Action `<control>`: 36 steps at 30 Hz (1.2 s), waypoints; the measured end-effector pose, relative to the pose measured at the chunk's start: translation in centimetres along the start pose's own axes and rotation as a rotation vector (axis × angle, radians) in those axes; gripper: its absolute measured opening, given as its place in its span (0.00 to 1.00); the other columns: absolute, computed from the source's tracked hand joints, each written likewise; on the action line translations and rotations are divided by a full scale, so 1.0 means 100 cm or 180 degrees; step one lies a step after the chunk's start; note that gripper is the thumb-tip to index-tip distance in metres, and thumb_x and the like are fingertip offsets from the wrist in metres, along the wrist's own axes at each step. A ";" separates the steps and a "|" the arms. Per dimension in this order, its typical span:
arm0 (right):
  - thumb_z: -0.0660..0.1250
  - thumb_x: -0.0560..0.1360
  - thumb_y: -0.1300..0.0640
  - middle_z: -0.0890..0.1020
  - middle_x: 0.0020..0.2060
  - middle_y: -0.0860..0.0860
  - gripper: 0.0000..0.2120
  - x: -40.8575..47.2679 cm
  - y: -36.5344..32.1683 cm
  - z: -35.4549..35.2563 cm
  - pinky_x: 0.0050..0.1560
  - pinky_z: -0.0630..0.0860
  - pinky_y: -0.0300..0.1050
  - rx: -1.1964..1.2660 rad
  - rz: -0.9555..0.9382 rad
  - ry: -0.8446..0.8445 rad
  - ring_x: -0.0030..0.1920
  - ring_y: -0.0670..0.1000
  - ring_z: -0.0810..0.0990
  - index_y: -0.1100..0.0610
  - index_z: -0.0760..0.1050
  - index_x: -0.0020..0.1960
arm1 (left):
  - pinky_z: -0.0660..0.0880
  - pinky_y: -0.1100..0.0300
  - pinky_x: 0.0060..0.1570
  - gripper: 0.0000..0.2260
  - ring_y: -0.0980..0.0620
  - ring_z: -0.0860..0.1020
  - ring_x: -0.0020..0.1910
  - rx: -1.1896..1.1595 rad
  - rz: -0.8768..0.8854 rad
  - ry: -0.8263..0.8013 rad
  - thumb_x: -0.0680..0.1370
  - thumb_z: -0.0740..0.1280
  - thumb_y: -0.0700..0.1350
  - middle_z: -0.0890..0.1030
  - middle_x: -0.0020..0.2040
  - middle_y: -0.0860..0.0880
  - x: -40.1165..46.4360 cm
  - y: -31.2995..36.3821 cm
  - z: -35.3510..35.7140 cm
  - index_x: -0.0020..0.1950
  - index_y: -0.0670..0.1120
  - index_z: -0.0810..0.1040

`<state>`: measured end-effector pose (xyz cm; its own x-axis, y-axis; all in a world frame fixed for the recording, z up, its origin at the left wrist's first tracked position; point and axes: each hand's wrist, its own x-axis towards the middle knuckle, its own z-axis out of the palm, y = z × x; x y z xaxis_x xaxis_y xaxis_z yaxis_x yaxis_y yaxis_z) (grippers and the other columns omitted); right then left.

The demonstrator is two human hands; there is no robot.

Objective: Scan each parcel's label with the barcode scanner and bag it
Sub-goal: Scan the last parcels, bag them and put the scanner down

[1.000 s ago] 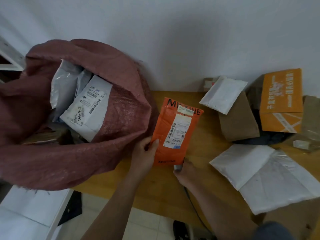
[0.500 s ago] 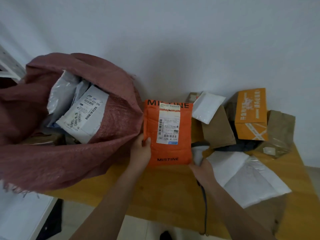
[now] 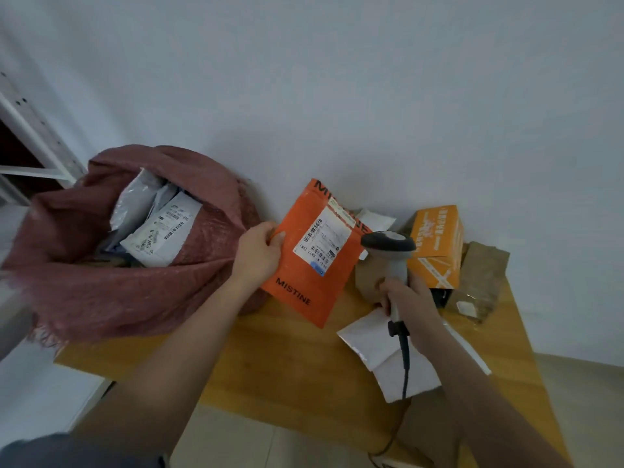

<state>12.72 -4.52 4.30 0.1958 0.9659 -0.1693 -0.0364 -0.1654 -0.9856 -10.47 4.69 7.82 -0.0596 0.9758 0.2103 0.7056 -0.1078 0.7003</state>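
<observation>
My left hand (image 3: pixel 260 253) pinches the left edge of an orange MISTINE mailer (image 3: pixel 304 275), held up off the table and tilted, its white label (image 3: pixel 322 239) facing me. My right hand (image 3: pixel 407 298) grips the handle of a grey barcode scanner (image 3: pixel 388 246), whose head sits just right of the label. The scanner's black cable (image 3: pixel 405 363) hangs down from my fist. At the left lies a wide-open reddish woven sack (image 3: pixel 84 275) with several white labelled parcels (image 3: pixel 162 231) inside.
On the wooden table (image 3: pixel 287 366) under my right hand lie white mailers (image 3: pixel 381 352). Behind the scanner are an orange carton (image 3: pixel 439 244), brown paper parcels (image 3: pixel 483 275) and a white mailer (image 3: pixel 374 219) by the wall. A shelf frame (image 3: pixel 30 136) stands far left.
My right hand has lifted the scanner up beside the label. The orange mailer has risen and tilted clockwise in my left hand. The view has pulled back.
</observation>
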 end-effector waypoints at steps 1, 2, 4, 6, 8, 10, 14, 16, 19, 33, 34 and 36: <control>0.63 0.77 0.64 0.72 0.27 0.52 0.03 -0.003 -0.010 -0.001 0.29 0.70 0.41 -0.0047 -0.0071 -0.0091 0.25 0.46 0.70 0.57 0.74 0.48 | 0.69 0.60 0.43 0.08 0.52 0.78 0.43 0.0135 0.0061 0.0020 0.81 0.63 0.43 0.82 0.45 0.48 -0.001 0.006 -0.007 0.48 0.42 0.80; 0.64 0.77 0.62 0.73 0.27 0.51 0.01 -0.007 -0.019 -0.003 0.29 0.71 0.40 -0.0111 -0.0137 -0.0175 0.25 0.45 0.71 0.57 0.74 0.47 | 0.68 0.61 0.41 0.09 0.52 0.77 0.42 0.0250 0.0100 0.0037 0.81 0.62 0.43 0.82 0.44 0.48 -0.002 0.011 -0.015 0.48 0.42 0.80; 0.67 0.77 0.59 0.75 0.28 0.51 0.02 -0.014 -0.038 -0.004 0.30 0.72 0.40 -0.0315 -0.0306 -0.0353 0.26 0.45 0.72 0.57 0.74 0.48 | 0.67 0.61 0.42 0.09 0.53 0.76 0.42 0.0465 0.0166 0.0065 0.82 0.61 0.43 0.81 0.44 0.50 -0.005 0.019 -0.032 0.49 0.45 0.80; 0.68 0.76 0.58 0.76 0.28 0.50 0.04 -0.022 -0.055 -0.005 0.30 0.73 0.42 -0.0488 -0.0461 -0.0578 0.26 0.46 0.72 0.57 0.74 0.49 | 0.66 0.60 0.44 0.08 0.53 0.75 0.43 0.0651 0.0222 0.0085 0.81 0.61 0.43 0.80 0.44 0.51 -0.007 0.024 -0.048 0.49 0.46 0.80; 0.68 0.76 0.58 0.76 0.27 0.48 0.04 -0.030 -0.070 -0.005 0.31 0.73 0.43 -0.0557 -0.0546 -0.0804 0.25 0.46 0.72 0.58 0.74 0.48 | 0.66 0.60 0.44 0.08 0.52 0.75 0.43 0.0782 0.0233 0.0074 0.81 0.61 0.42 0.79 0.43 0.51 -0.007 0.026 -0.064 0.49 0.46 0.80; 0.68 0.77 0.58 0.76 0.27 0.48 0.04 -0.038 -0.082 -0.006 0.31 0.73 0.43 -0.0654 -0.0591 -0.0988 0.25 0.46 0.72 0.58 0.74 0.48 | 0.66 0.58 0.44 0.08 0.51 0.75 0.43 0.0931 0.0252 0.0038 0.81 0.61 0.42 0.78 0.41 0.50 -0.006 0.027 -0.077 0.46 0.47 0.79; 0.68 0.76 0.59 0.75 0.27 0.50 0.05 -0.053 -0.098 -0.010 0.31 0.73 0.44 -0.0715 -0.0673 -0.1314 0.25 0.48 0.71 0.60 0.73 0.49 | 0.67 0.57 0.41 0.11 0.51 0.73 0.39 0.1090 0.0235 -0.0022 0.81 0.60 0.41 0.76 0.36 0.50 -0.004 0.029 -0.096 0.39 0.46 0.75; 0.67 0.76 0.60 0.75 0.26 0.50 0.05 -0.059 -0.103 -0.013 0.31 0.72 0.43 -0.0749 -0.0697 -0.1381 0.25 0.48 0.71 0.60 0.73 0.50 | 0.68 0.55 0.40 0.13 0.50 0.73 0.37 0.1126 0.0206 -0.0028 0.81 0.60 0.41 0.76 0.35 0.48 -0.002 0.030 -0.101 0.36 0.44 0.74; 0.67 0.77 0.60 0.74 0.26 0.50 0.05 -0.064 -0.110 -0.012 0.30 0.72 0.42 -0.0768 -0.0699 -0.1408 0.24 0.47 0.71 0.60 0.73 0.50 | 0.68 0.55 0.39 0.14 0.51 0.72 0.35 0.1098 0.0133 -0.0017 0.81 0.60 0.41 0.76 0.34 0.46 0.000 0.029 -0.104 0.35 0.44 0.73; 0.66 0.76 0.60 0.74 0.26 0.51 0.05 -0.066 -0.118 -0.002 0.28 0.73 0.37 -0.1160 -0.0673 -0.1207 0.23 0.45 0.71 0.58 0.73 0.51 | 0.71 0.54 0.45 0.11 0.49 0.75 0.41 0.1062 0.0004 -0.0056 0.82 0.59 0.42 0.82 0.44 0.43 0.007 0.017 -0.109 0.47 0.41 0.80; 0.67 0.76 0.60 0.74 0.26 0.51 0.05 -0.066 -0.119 -0.002 0.28 0.73 0.37 -0.1177 -0.0673 -0.1203 0.23 0.45 0.71 0.58 0.73 0.51 | 0.71 0.54 0.45 0.11 0.49 0.75 0.42 0.1079 0.0002 -0.0054 0.82 0.59 0.42 0.82 0.45 0.43 0.007 0.016 -0.109 0.48 0.40 0.81; 0.67 0.76 0.60 0.74 0.26 0.51 0.05 -0.066 -0.122 -0.003 0.28 0.72 0.36 -0.1235 -0.0682 -0.1189 0.23 0.45 0.71 0.58 0.74 0.51 | 0.71 0.54 0.45 0.11 0.49 0.75 0.42 0.1100 -0.0003 -0.0061 0.82 0.59 0.41 0.82 0.45 0.44 0.006 0.013 -0.108 0.48 0.41 0.81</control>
<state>12.13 -8.93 17.42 -0.2025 0.9790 -0.0228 0.3415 0.0488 -0.9386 -17.22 3.11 16.27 -0.0493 0.9796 0.1947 0.9032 -0.0395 0.4274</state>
